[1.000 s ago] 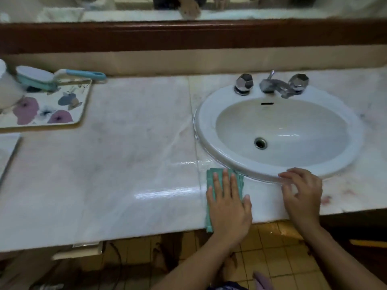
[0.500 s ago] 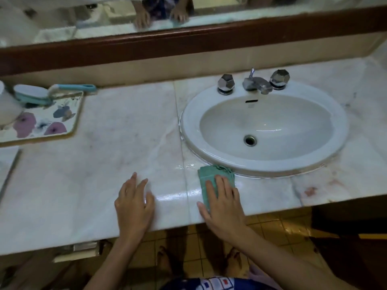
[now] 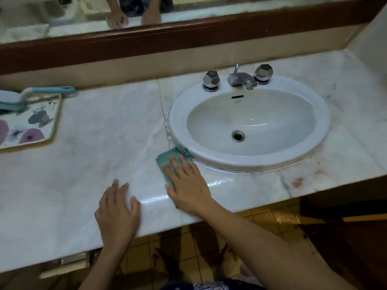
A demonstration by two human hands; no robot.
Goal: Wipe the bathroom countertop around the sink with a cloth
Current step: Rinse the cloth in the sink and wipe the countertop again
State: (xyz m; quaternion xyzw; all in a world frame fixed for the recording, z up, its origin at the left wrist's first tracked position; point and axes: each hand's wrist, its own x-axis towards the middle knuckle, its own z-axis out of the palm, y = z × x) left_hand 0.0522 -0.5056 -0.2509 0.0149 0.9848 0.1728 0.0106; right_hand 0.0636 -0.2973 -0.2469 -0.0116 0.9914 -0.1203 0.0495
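A folded green cloth point(image 3: 167, 162) lies on the pale marble countertop point(image 3: 100, 147), touching the front left rim of the white oval sink point(image 3: 323, 122). My right hand point(image 3: 188, 185) presses flat on the cloth and covers most of it. My left hand point(image 3: 117, 212) rests flat on the counter near the front edge, left of the cloth, fingers apart and holding nothing. A wet shine runs along the counter between my hands and in front of the sink.
A chrome faucet point(image 3: 240, 79) with two knobs stands behind the basin. A flowered tray point(image 3: 53, 128) with a blue-handled brush point(image 3: 48, 90) sits at the far left. Reddish stains point(image 3: 297, 182) mark the counter right of the sink. A dark-framed mirror point(image 3: 188, 32) runs behind.
The cloth passed from my left hand to my right. My left hand moved left onto the bare counter. The cloth slid up against the sink's front left rim.
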